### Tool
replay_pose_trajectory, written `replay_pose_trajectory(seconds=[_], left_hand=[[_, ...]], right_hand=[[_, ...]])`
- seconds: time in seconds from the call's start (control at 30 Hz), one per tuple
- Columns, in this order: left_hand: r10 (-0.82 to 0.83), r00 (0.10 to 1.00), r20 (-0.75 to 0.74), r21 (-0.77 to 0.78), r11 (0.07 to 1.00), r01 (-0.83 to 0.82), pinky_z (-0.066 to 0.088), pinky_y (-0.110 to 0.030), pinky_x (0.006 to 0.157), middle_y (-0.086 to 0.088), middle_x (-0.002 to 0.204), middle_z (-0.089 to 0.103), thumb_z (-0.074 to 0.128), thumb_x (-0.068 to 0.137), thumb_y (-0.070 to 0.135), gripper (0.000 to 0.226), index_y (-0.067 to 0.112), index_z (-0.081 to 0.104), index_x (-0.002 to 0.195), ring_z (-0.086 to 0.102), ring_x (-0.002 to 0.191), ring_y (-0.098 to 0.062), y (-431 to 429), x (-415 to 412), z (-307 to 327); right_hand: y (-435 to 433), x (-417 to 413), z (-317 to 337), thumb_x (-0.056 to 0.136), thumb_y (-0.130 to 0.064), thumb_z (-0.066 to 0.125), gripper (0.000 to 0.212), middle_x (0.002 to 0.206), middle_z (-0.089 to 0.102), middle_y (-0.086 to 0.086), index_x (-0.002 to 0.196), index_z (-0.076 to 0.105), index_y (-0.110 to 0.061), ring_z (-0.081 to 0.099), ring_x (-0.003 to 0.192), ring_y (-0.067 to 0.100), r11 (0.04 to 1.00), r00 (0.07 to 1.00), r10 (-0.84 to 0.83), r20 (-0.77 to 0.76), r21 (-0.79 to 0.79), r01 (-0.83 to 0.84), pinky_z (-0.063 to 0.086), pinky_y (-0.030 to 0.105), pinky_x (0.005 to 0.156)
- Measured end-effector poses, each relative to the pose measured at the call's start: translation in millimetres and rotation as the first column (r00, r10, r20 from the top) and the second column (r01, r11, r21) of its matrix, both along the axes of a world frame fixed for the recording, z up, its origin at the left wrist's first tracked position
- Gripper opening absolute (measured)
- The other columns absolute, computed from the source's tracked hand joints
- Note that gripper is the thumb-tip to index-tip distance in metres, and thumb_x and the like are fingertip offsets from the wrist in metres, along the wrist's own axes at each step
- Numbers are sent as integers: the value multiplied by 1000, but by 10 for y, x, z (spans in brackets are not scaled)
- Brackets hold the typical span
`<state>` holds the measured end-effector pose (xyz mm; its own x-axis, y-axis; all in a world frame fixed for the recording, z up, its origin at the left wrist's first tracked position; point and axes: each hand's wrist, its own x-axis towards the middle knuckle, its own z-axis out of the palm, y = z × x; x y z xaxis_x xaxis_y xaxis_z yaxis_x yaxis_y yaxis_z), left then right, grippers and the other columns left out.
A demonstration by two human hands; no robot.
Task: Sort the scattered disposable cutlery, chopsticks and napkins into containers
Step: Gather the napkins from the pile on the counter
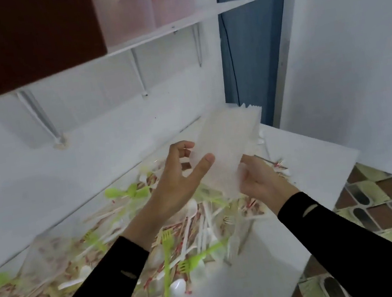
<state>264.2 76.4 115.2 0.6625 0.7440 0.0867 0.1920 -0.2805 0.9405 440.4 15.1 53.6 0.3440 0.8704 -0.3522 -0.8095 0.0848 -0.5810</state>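
While the napkin stack is held above the bench, long axis slanting up and away, its near end is clamped by the right hand and its left edge pinched by fingers of the left hand.

Two hands, a left hand and a right hand. One stack of napkins, sheets too blurred to count. One table with one pile of cutlery, too tangled for a full count: at least three green forks, two green spoons, three white spoons. One shelf on three brackets, with one brown box and two clear tubs.
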Motion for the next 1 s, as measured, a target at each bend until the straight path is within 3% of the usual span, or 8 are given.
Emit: replay_pose_trajectory(seconds=[0.13,0.37,0.47,0.57,0.7,0.8,0.9,1.0], left_hand=[[0,991,130,-343,938,46,57,-44,88,3,111,60,53,93,47,40,15,54,117,65,95,-10,158,356,-83],[361,928,90,-677,706,-209,56,-31,66,-1,86,62,57,98,17,9,12,58,91,61,82,-20,753,1201,-523],[476,879,33,-697,641,-321,53,-31,73,-2,87,58,56,98,16,13,14,55,86,57,75,-16,1036,1477,-687],[514,858,-8,-601,683,-415,50,-26,68,-2,82,55,58,96,17,11,14,55,86,53,69,-14,1248,1751,-782],[487,861,-147,-141,851,-506,44,-25,66,2,86,58,64,92,25,19,12,57,104,55,73,-14,1417,2072,-887],[433,872,-227,142,901,-411,39,-22,79,3,98,59,65,90,23,24,9,60,109,55,91,-16,1529,2295,-944],[365,883,-294,329,906,-265,38,-21,83,-6,109,62,68,86,15,30,3,60,113,58,100,-21,1722,2516,-991],[306,853,-423,462,883,-87,41,-34,96,-13,123,58,67,84,12,40,3,56,121,52,115,-32,1903,2682,-1051]], right_hand=[[-176,331,-74,98,-7,51,20,89,72,8,116,61,-7,72,72,20,997,998,-53,-23,-49,52,58,29,57],[-329,1194,-142,98,-8,52,26,122,68,14,122,62,-7,60,118,30,995,995,-71,-67,-82,65,43,49,105],[-400,1460,-247,98,-9,52,23,123,67,14,118,63,-6,57,124,31,992,996,-60,-65,-111,52,37,50,111],[-465,1690,-298,99,-13,52,19,115,69,12,110,65,-6,56,125,29,990,995,-61,-79,-131,50,36,49,112],[-502,1888,-357,99,-15,54,26,117,70,12,121,63,-7,63,114,29,983,995,-51,-83,-180,36,47,48,99],[-474,1986,-434,98,-14,53,36,124,67,10,132,59,-9,63,112,27,984,995,-26,-92,-177,9,52,43,91],[-414,2085,-516,94,-12,57,42,133,60,13,137,55,-7,58,123,29,986,990,-23,-139,-168,-1,47,47,101],[-404,2072,-452,91,-16,59,23,105,72,16,105,75,-5,72,93,29,989,982,107,-157,-86,-121,59,41,74]])
